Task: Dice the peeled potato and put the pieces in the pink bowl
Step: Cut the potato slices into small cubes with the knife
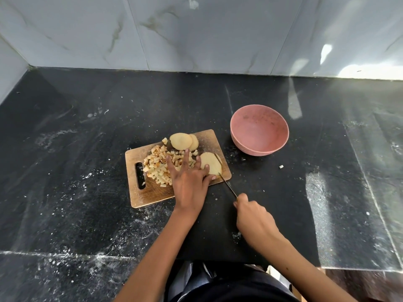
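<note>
A wooden cutting board [150, 192] lies on the black counter. A heap of diced potato [158, 165] covers its middle. Two round potato slices [181, 141] lie at its far edge. A stack of slices [212, 163] sits at the board's right end. My left hand [189, 182] rests on the board with fingers spread, thumb and forefinger steadying that stack. My right hand [254, 217] grips a knife handle; the thin knife blade [225, 183] runs along the right side of the stack. The pink bowl [259, 129] stands right of the board and holds nothing.
One stray potato cube [281, 166] lies on the counter [87, 149] right of the board. White crumbs and smears speckle the dark surface. A marble-tiled wall [196, 33] closes the back and left. The counter's front edge runs near my body.
</note>
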A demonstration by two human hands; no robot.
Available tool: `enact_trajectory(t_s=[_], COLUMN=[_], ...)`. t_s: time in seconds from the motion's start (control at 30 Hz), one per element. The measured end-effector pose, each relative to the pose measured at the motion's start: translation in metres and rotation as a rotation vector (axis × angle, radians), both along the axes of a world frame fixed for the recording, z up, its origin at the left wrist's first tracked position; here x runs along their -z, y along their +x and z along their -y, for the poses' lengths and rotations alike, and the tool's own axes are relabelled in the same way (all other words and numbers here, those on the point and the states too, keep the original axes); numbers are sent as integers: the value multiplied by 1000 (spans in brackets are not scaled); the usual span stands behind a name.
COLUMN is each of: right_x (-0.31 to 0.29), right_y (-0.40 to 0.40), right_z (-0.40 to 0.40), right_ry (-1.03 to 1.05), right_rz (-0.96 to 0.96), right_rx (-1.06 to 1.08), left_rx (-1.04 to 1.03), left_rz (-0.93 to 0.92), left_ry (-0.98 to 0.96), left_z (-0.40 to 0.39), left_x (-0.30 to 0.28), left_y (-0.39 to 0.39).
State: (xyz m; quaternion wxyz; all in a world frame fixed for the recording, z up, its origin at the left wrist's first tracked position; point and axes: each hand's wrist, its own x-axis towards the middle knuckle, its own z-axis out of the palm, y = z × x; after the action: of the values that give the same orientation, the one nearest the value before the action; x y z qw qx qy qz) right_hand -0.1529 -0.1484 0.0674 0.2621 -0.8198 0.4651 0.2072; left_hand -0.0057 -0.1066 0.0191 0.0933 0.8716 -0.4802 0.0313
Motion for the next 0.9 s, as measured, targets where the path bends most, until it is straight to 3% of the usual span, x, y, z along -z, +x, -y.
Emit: enact_trajectory(t_s=[0.13, 0.33, 0.53, 0.9], right_x=[-4, -19, -3, -3], right_y=[-21, -3, 49, 70], right_z=[-3, 16, 32, 30], right_ry=[12, 4, -26, -13], right_rz=[19, 256, 223, 75], right_rx=[4, 64, 65, 47], left_rx=[15, 48, 65, 76], left_rz=[-16, -37, -24, -43], left_ry=[-75, -158, -195, -198], left_z=[0, -1, 0, -3], left_x=[3, 3, 0, 3], left_y=[1, 1, 5, 10])
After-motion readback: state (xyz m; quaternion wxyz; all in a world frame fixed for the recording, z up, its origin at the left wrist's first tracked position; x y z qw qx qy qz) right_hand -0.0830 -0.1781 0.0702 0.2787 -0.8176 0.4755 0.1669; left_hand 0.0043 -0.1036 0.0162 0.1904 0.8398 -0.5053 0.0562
